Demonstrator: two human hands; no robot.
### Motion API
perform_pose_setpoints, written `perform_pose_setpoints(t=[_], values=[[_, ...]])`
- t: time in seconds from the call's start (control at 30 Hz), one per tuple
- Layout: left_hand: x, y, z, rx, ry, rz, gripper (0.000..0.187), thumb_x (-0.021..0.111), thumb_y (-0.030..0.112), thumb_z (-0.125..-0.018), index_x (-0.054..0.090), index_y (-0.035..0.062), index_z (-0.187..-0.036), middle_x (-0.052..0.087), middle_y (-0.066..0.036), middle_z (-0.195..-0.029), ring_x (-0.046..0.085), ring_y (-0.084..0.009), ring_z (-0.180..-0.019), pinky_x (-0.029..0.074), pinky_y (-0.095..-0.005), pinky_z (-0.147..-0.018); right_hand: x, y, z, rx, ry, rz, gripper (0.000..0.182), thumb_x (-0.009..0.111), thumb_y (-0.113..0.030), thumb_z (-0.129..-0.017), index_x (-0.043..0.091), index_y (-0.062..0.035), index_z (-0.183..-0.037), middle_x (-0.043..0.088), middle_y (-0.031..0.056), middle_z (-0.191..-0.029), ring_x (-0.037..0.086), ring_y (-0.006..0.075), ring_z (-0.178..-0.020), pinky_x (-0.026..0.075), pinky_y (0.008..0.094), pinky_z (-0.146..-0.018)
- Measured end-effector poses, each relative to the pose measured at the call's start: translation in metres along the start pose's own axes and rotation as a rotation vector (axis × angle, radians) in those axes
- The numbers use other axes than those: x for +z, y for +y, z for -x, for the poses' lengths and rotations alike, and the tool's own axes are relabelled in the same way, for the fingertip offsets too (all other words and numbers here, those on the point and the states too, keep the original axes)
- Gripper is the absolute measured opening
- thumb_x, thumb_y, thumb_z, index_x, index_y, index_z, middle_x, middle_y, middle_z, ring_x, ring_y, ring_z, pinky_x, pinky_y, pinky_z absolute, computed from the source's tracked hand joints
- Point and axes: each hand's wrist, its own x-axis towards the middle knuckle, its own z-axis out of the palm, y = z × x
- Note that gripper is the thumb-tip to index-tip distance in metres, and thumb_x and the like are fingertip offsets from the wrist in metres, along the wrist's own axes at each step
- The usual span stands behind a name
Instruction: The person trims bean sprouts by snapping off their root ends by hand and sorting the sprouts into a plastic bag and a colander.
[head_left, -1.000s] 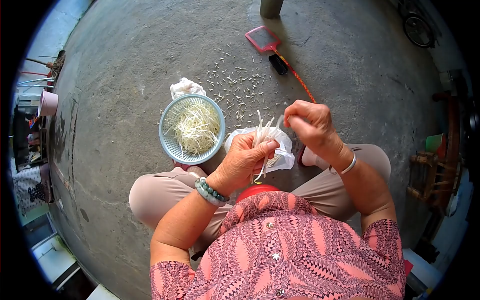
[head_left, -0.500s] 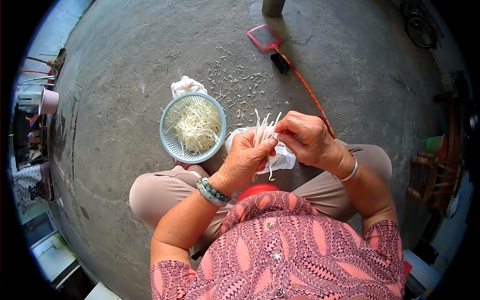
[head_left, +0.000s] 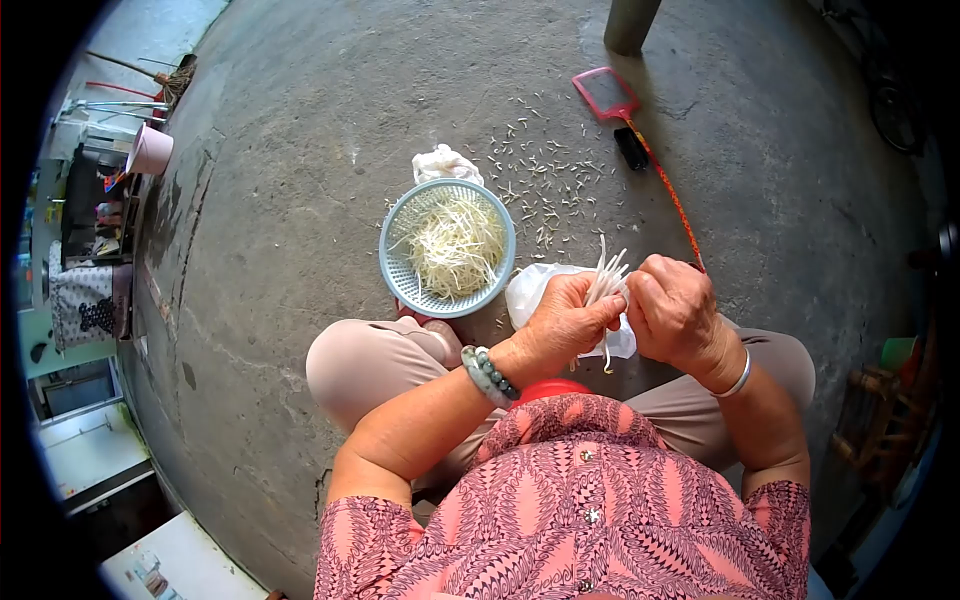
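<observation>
My left hand [head_left: 562, 325] is closed round a small bunch of bean sprouts [head_left: 607, 280], whose pale stems stick up past the thumb and hang below the fingers. Right beside the bunch, my right hand [head_left: 678, 312] is curled, its fingertips pinched together at the sprouts' side. What those fingertips hold is hidden. Under both hands lies a white plastic bag [head_left: 527, 291], partly covered by them. To the left on the floor stands a light blue plastic basket [head_left: 390, 262] with a heap of bean sprouts [head_left: 455, 248] in it.
Short sprout scraps [head_left: 548, 185] are strewn over the concrete floor [head_left: 290, 220]. A red fly swatter [head_left: 668, 185] lies beyond my right hand, near a black object [head_left: 631, 149]. Behind the basket is a crumpled white bag [head_left: 445, 164]. A red seat edge [head_left: 548, 391] shows beneath me.
The whole view has shifted, so the basket and floor things appear further right. My right hand has turned, its knuckles now facing up beside the bunch. My left hand still grips the sprouts.
</observation>
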Motion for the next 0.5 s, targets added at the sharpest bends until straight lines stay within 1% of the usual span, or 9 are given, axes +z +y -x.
perform_pose_setpoints(t=[0.1,0.13,0.17,0.23,0.3,0.33,0.43,0.47,0.5], values=[[0.001,0.009,0.003,-0.041,0.026,0.057,0.012,0.059,0.019,-0.093,0.059,0.0076,-0.089,0.057,0.002,-0.070,0.037,-0.0014,-0.045,0.024,-0.0184,-0.039,-0.008,0.005,-0.004,0.077,0.107,-0.065,0.011,0.059,0.005,-0.073,0.052,-0.0030,-0.075,0.047,0.0124,-0.066,0.053,0.0308,-0.058,0.043,0.0393,-0.050],[-0.002,0.008,0.001,-0.050,0.043,0.111,0.014,0.058,0.019,-0.093,0.059,0.0079,-0.084,0.057,0.002,-0.068,0.034,-0.0019,-0.043,0.023,-0.0197,-0.038,-0.017,0.008,-0.008,0.128,0.130,-0.060,0.012,0.058,0.008,-0.074,0.052,-0.0024,-0.077,0.048,0.0138,-0.067,0.053,0.0320,-0.057,0.043,0.0407,-0.050],[-0.004,0.007,0.000,-0.036,0.071,0.134,0.014,0.058,0.019,-0.093,0.059,0.0080,-0.084,0.057,0.001,-0.068,0.037,-0.0031,-0.044,0.025,-0.0195,-0.039,-0.017,0.018,-0.005,0.178,0.206,-0.014,0.010,0.059,0.007,-0.076,0.054,-0.0022,-0.079,0.051,0.0147,-0.069,0.055,0.0325,-0.059,0.044,0.0392,-0.051],[-0.012,-0.003,-0.008,0.066,0.138,0.127,0.013,0.058,0.019,-0.093,0.059,0.0075,-0.088,0.059,0.000,-0.069,0.042,-0.0045,-0.045,0.029,-0.0195,-0.039,-0.029,0.031,-0.006,0.289,0.130,0.125,0.009,0.065,0.001,-0.078,0.059,-0.0011,-0.085,0.060,0.0161,-0.083,0.061,0.0322,-0.071,0.049,0.0367,-0.061],[-0.012,0.003,-0.008,0.090,0.171,0.172,0.014,0.058,0.020,-0.093,0.059,0.0067,-0.093,0.060,-0.001,-0.070,0.047,-0.0058,-0.048,0.034,-0.0201,-0.039,-0.030,0.043,-0.004,0.232,0.178,0.271,0.013,0.067,0.000,-0.078,0.062,0.0007,-0.090,0.062,0.0168,-0.099,0.063,0.0302,-0.080,0.052,0.0362,-0.069],[-0.015,0.004,-0.008,0.090,0.167,0.192,0.015,0.057,0.021,-0.093,0.059,0.0062,-0.095,0.060,-0.001,-0.070,0.048,-0.0060,-0.048,0.035,-0.0205,-0.040,-0.028,0.050,-0.002,0.163,0.201,0.323,0.011,0.065,0.002,-0.078,0.061,0.0021,-0.089,0.062,0.0176,-0.102,0.064,0.0314,-0.083,0.052,0.0367,-0.072],[-0.021,0.011,-0.011,0.084,0.143,0.271,0.020,0.054,0.023,-0.095,0.059,0.0053,-0.102,0.061,-0.002,-0.072,0.049,-0.0068,-0.050,0.037,-0.0210,-0.041,-0.021,0.062,0.015,0.420,0.013,0.006,0.009,0.062,0.005,-0.079,0.061,0.0028,-0.087,0.062,0.0190,-0.105,0.063,0.0341,-0.090,0.052,0.0373,-0.079],[-0.026,0.014,-0.012,0.129,0.173,0.275,0.021,0.053,0.024,-0.095,0.059,0.0051,-0.104,0.061,-0.002,-0.072,0.050,-0.0071,-0.051,0.038,-0.0212,-0.042,-0.014,0.058,0.012,0.347,0.097,0.049,0.014,0.060,0.007,-0.079,0.061,0.0031,-0.092,0.062,0.0195,-0.105,0.062,0.0357,-0.094,0.051,0.0392,-0.083],[-0.028,0.014,-0.018,0.159,0.184,0.285,0.022,0.053,0.024,-0.095,0.059,0.0049,-0.105,0.061,-0.002,-0.072,0.050,-0.0073,-0.052,0.039,-0.0214,-0.043,-0.011,0.047,0.005,0.309,0.106,0.080,0.017,0.060,0.007,-0.078,0.060,0.0029,-0.095,0.062,0.0193,-0.104,0.062,0.0355,-0.094,0.050,0.0396,-0.083]])
